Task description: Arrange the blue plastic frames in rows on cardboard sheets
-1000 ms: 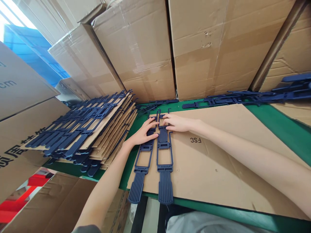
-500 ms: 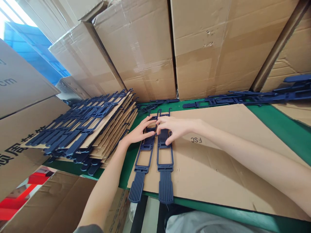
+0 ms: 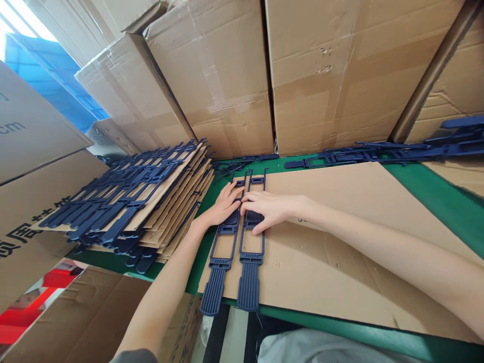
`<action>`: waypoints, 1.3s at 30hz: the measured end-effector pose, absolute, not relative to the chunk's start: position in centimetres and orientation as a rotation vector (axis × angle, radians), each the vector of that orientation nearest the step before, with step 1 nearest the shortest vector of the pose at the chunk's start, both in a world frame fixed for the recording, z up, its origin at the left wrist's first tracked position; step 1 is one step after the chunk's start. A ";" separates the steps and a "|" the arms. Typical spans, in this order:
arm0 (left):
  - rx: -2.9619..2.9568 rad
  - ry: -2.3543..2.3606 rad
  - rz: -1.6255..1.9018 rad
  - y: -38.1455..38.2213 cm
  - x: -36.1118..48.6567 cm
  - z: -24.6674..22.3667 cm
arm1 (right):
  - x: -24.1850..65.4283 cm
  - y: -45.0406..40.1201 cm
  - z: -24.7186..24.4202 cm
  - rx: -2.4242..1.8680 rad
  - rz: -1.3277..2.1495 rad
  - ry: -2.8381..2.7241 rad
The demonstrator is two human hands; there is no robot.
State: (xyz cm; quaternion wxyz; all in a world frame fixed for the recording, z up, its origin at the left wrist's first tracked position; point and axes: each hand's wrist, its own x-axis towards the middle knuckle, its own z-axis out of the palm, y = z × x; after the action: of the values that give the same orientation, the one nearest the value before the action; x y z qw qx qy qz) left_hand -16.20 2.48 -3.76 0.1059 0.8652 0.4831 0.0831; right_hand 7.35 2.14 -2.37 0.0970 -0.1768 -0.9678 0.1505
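Two long navy plastic frames lie side by side on a flat cardboard sheet (image 3: 321, 262), their ribbed ends jutting past its near edge. On the left frame (image 3: 217, 287) rests my left hand (image 3: 224, 204), its fingers spread over the upper part. My right hand (image 3: 264, 207) is on the middle of the right frame (image 3: 249, 282), fingers curled around its sides and thumb apart, so it grips that frame. The fingertips of both hands nearly meet between the two frames.
To the left stands a stack of cardboard sheets (image 3: 166, 222) layered with navy frames (image 3: 124, 206). More navy pieces (image 3: 340, 156) lie along the back of the green table (image 3: 419, 186). Large cardboard boxes (image 3: 325, 75) wall off the rear.
The right frame has shifted left and slightly away, closer to the left frame. My right hand has moved left and a little nearer. My left hand has changed its finger pose slightly.
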 end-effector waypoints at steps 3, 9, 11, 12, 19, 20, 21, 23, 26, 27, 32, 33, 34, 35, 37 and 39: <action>2.552 1.427 0.255 2.5 -16.3 -3.9 | 7.2 2.0 -2.4 -0.538 0.429 -2.865; 2.568 1.418 0.263 2.7 -16.3 -3.9 | 7.0 1.5 -2.1 -0.573 0.431 -2.831; 2.572 1.414 0.265 2.7 -16.4 -3.8 | 7.0 1.5 -2.1 -0.575 0.452 -2.811; 2.574 1.413 0.267 2.7 -16.4 -3.7 | 7.0 1.6 -2.2 -0.567 0.460 -2.803; 2.578 1.416 0.262 2.6 -16.5 -3.4 | 7.5 2.7 -3.1 -0.432 0.499 -2.789; 2.580 1.415 0.260 2.5 -16.5 -3.2 | 7.5 2.8 -3.1 -0.418 0.508 -2.791; 2.582 1.415 0.259 2.4 -16.5 -2.9 | 7.6 2.9 -3.1 -0.415 0.510 -2.790; 2.576 1.423 0.266 2.0 -16.5 -2.3 | 7.7 2.8 -2.9 -0.451 0.487 -2.784; 2.558 1.446 0.280 1.4 -16.4 -1.5 | 7.8 2.4 -2.7 -0.636 0.443 -2.798; 2.557 1.446 0.278 1.2 -16.3 -1.5 | 7.8 2.3 -2.6 -0.701 0.449 -2.815; 2.577 1.430 0.190 1.4 -15.6 -2.6 | 7.3 1.8 -2.9 -0.832 0.530 -2.874; 2.573 1.432 0.169 1.6 -15.6 -3.0 | 7.2 1.7 -3.0 -0.835 0.537 -2.866; 2.568 1.433 0.158 1.7 -15.6 -3.3 | 7.1 1.7 -3.2 -0.836 0.545 -2.852; 2.562 1.429 0.156 1.9 -15.6 -3.5 | 6.9 1.7 -3.3 -0.835 0.555 -2.838; 2.559 1.415 0.172 2.1 -15.8 -3.8 | 6.7 1.6 -3.6 -0.839 0.572 -2.813; 2.561 1.394 0.188 2.3 -15.9 -3.8 | 6.5 1.5 -3.8 -0.848 0.568 -2.803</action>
State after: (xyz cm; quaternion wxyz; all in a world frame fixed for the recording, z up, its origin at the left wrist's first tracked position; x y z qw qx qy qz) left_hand -15.95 2.29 -3.85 0.1097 0.8712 0.4742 0.0639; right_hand 6.52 1.48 -3.76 0.0793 -0.2834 -0.9367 0.1899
